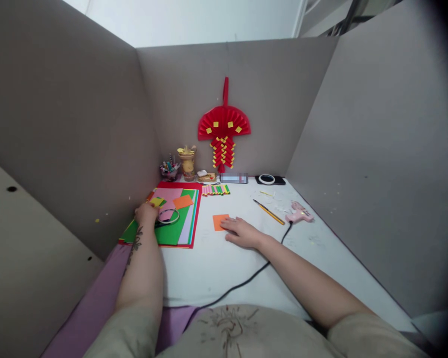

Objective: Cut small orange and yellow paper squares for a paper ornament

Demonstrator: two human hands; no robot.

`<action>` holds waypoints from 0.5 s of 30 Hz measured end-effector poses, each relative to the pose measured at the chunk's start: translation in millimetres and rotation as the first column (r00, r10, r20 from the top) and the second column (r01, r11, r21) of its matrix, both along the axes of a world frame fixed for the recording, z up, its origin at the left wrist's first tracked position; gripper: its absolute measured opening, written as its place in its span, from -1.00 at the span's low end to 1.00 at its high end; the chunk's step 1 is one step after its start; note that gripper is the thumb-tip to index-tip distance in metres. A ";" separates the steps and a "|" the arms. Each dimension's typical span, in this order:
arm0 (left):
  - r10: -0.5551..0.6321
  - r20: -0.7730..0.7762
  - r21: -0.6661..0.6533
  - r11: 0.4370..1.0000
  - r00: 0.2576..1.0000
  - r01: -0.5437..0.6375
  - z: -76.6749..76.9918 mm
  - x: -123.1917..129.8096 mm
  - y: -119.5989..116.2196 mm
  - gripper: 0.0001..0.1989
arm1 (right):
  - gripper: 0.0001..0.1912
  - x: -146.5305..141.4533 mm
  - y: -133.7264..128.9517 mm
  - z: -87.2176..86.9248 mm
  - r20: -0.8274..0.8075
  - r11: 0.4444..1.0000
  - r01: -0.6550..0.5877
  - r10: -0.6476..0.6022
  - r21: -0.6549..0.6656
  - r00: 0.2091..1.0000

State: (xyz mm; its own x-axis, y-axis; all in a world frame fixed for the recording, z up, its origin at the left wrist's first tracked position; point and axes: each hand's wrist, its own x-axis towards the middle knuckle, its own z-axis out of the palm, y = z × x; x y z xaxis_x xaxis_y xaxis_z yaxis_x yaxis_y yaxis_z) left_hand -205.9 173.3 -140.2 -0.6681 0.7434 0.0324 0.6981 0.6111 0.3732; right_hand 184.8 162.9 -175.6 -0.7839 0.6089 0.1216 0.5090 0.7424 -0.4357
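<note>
An orange paper square (219, 223) lies on the white table, and the fingertips of my right hand (243, 232) rest flat on its right edge. My left hand (147, 213) is at the left side of a stack of coloured paper, beside some small yellow paper pieces (157, 201). Its fingers point away from me and are mostly hidden, so what they hold, if anything, does not show. On the stack's top green sheet (171, 233) lie a pale ring (168, 216), possibly a tape roll, and another orange paper piece (183, 201).
Rolled paper tubes (216, 190) lie in a row behind the stack. At the right are a yellow-and-black pencil or pen (269, 212) and a pink glue gun (299, 213), its black cord (242, 284) crossing the table. A red paper fan decoration (224, 124) hangs on the back panel.
</note>
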 end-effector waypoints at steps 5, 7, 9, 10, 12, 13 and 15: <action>-0.048 -0.018 0.060 0.997 0.999 0.049 -2.1 -9.6 -6.0 -0.70 | -0.50 0.2 0.0 -0.9 -0.005 1.000 -0.002 0.002 0.012 1.000; 0.006 -0.023 0.215 0.977 1.000 -0.001 -0.4 -8.5 -8.2 -0.71 | -0.50 0.1 0.2 -1.5 -0.010 1.000 0.000 0.001 0.017 1.000; 0.035 0.057 0.432 0.900 0.998 -0.056 4.6 -2.2 -8.6 -0.71 | -0.51 0.0 0.4 -1.6 -0.024 1.000 0.001 0.000 0.030 1.000; 0.013 0.145 0.529 0.844 0.989 -0.088 8.2 2.7 -8.1 -0.72 | -0.52 0.1 0.3 -1.4 -0.038 0.999 -0.003 0.004 0.046 0.999; -0.134 0.381 0.648 0.745 0.915 -0.161 16.7 14.8 -6.4 -0.74 | -0.59 0.3 -1.0 0.2 -0.087 0.995 -0.020 0.028 0.100 0.996; -0.241 0.496 0.668 0.720 0.834 -0.189 20.8 21.5 -5.7 -0.75 | -0.65 0.5 -2.2 1.5 -0.116 0.990 -0.032 0.048 0.136 0.992; -0.453 0.632 0.685 0.706 0.629 -0.180 26.9 35.8 -5.2 -0.80 | -0.77 0.9 -6.1 5.1 -0.153 0.978 -0.065 0.096 0.200 0.984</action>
